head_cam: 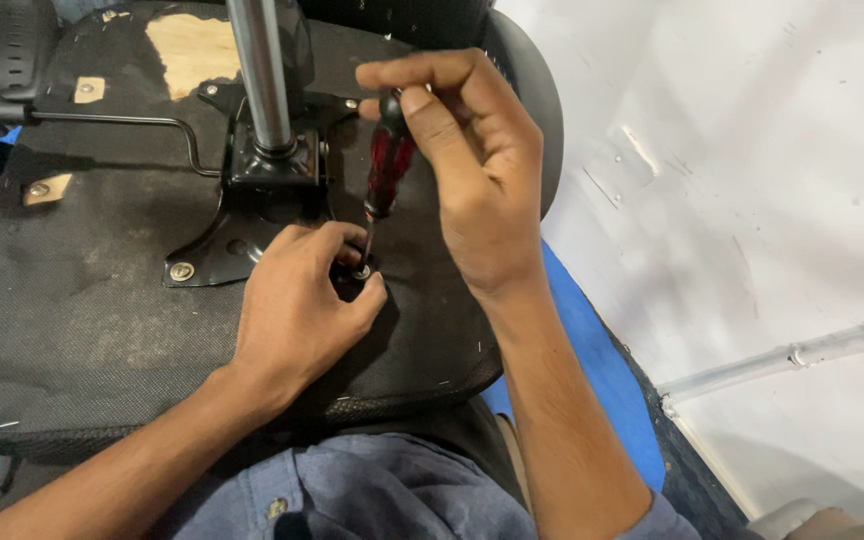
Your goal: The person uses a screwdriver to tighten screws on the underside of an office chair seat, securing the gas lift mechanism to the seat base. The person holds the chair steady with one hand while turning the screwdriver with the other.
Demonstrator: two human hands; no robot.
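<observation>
An upturned office chair seat (82,300), covered in black fabric, lies on my lap. A black metal mounting plate (214,250) with a steel gas-lift column (262,75) is fixed to its underside. My right hand (477,170) grips a screwdriver (389,165) with a red and black handle, held nearly upright. Its tip meets a screw (362,271) at the plate's near right corner. My left hand (297,310) rests on the seat, with thumb and fingers pinched around the tip and the screw.
Another screw (182,270) sits in the plate's near left corner. A thin black lever rod (122,120) runs left from the mechanism. Torn fabric shows bare plywood (192,50). A white wall (752,200) with a pale pipe (792,355) stands on the right, above a blue surface (602,370).
</observation>
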